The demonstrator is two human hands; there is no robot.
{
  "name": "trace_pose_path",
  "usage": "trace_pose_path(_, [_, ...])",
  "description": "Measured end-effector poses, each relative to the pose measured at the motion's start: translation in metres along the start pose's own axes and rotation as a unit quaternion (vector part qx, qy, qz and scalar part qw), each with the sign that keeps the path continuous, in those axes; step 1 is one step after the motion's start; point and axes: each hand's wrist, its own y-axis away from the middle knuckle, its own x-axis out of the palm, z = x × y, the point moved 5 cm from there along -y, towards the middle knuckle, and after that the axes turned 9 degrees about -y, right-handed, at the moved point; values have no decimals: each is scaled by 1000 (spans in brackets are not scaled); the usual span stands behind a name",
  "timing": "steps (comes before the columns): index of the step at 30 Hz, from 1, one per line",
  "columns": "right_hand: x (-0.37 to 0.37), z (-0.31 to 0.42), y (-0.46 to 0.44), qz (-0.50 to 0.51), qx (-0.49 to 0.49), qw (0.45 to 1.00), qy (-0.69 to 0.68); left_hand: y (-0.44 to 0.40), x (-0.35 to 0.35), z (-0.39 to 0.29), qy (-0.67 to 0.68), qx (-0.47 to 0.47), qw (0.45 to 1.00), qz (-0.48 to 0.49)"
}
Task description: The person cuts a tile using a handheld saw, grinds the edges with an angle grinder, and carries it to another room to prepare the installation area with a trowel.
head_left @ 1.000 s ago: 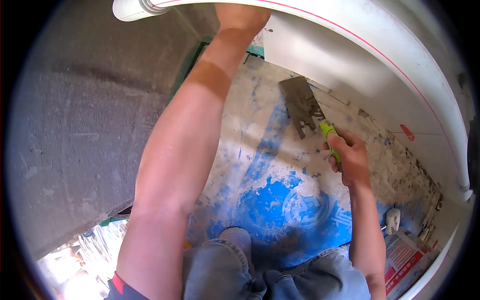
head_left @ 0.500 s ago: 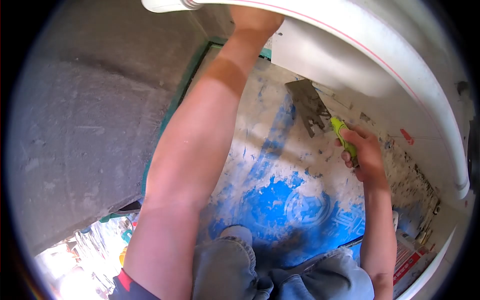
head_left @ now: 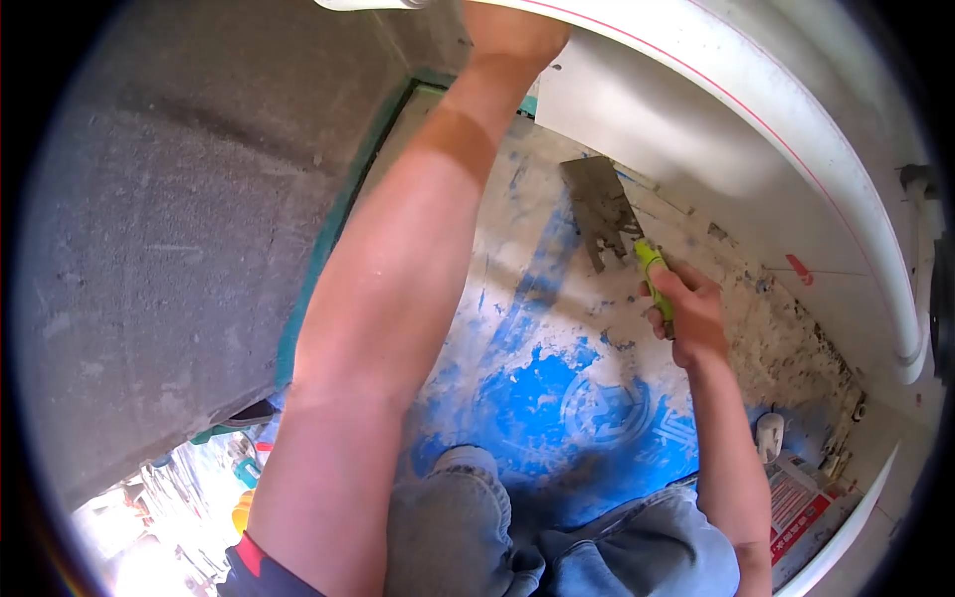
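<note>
My right hand (head_left: 691,310) is wrapped round the green handle of a trowel (head_left: 602,207). The trowel's flat metal blade is smeared with grey-brown material and points up and to the left, above the blotched floor. My left arm stretches up across the view. Only the back part of my left hand (head_left: 512,35) shows, near the top edge beside the white pipe (head_left: 796,114). The pipe and the edge of the view hide its fingers, so what it touches is not visible.
A grey wall (head_left: 179,239) fills the left side. White panels (head_left: 647,109) line the right, behind the curved pipe. The floor (head_left: 557,398) has blue patches. A white object (head_left: 770,436) and a red-and-white printed bag (head_left: 796,502) lie at the lower right. Bright clutter shows at the lower left.
The trowel in my right hand swung slightly right, then back left. The view has shifted, with my left arm and the pipe's end now further right. My right hand's hold looks the same.
</note>
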Motion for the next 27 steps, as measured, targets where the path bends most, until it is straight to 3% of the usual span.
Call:
trace_pose_path(2, [1, -1, 1, 5, 1, 1000, -24, -1, 3, 8, 6, -108, 994, 16])
trace_pose_path(3, [2, 1, 3, 5, 4, 1000, -23, -5, 6, 24, 7, -108, 994, 14])
trace_pose_path(5, [3, 11, 4, 6, 4, 1000, -22, -12, 17, 43, 146, -46, 982, 112])
trace_pose_path(6, [3, 18, 3, -2, 16, 1000, -18, -7, 10, 27, 146, -45, 982, 110])
trace_pose_path(8, [-1, 23, 4, -9, 28, 999, -16, 4, -7, 9, -33, -130, 989, 55])
trace_pose_path(9, [-5, 26, 3, -1, 32, 999, -8, 0, -11, 8, -34, -125, 990, 51])
trace_pose_path(11, [-4, 30, 2, 13, 34, 999, 1, 1, -24, 7, -239, -28, 970, 49])
trace_pose_path(12, [-4, 29, 4, 6, 28, 1000, 0, 13, -31, 23, -242, -28, 969, 47])
trace_pose_path(13, [-4, 28, 5, -1, 22, 1000, -1, 29, -38, 29, -178, 126, 975, 31])
trace_pose_path(15, [-2, 25, 7, 7, 17, 1000, -4, 50, -52, 19, -76, -69, 993, 63])
trace_pose_path(16, [-2, 24, 7, 12, 11, 1000, -7, 90, -61, 5, -31, -407, 907, 101])
trace_pose_path(18, [-4, 20, 3, 16, 15, 1000, -16, 150, -68, 46, 99, -491, 844, 195])
trace_pose_path(20, [-7, 15, 1, 17, 23, 999, -25, 202, -69, 108, 175, -570, 772, 222])
trace_pose_path(21, [-8, 14, 0, 21, 22, 999, -23, 208, -68, 109, 174, -572, 770, 221])
trace_pose_path(23, [-7, 13, -1, 27, 23, 999, -18, 217, -71, 113, 187, -586, 783, 89])
trace_pose_path(27, [-10, 13, -3, 30, 27, 999, -31, 212, -63, 125, 179, -538, 818, 102])
